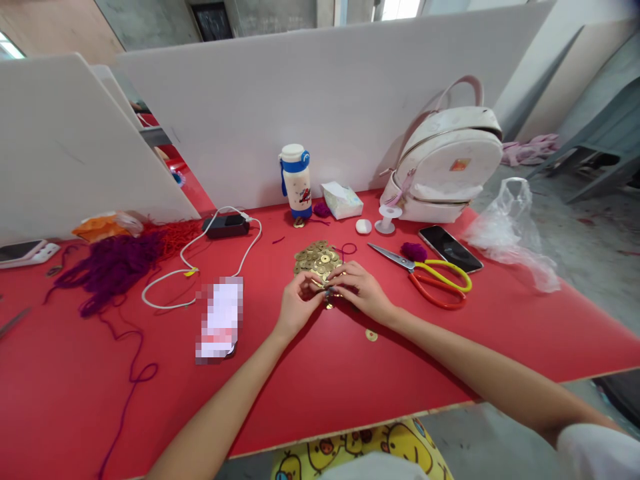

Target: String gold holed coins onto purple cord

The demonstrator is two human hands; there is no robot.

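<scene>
My left hand [300,303] and my right hand [364,292] meet at the front edge of a pile of brass coins [315,257], with fingertips pinched together. What lies between the fingertips is small and mostly hidden; a glint of gold shows just below them. One loose coin [371,335] with a square hole lies on the red table [300,400], near my right wrist. From behind my right hand a purple thread [350,248] curls out beside the pile.
Scissors [425,270], a purple yarn ball [414,251], a dark phone [450,248] and a white spool [389,219] lie right. Behind stand a bottle [297,183], a tissue pack [343,200] and a backpack [445,160]. Left are a lit phone [220,317], white cable [170,305] and purple yarn [110,267].
</scene>
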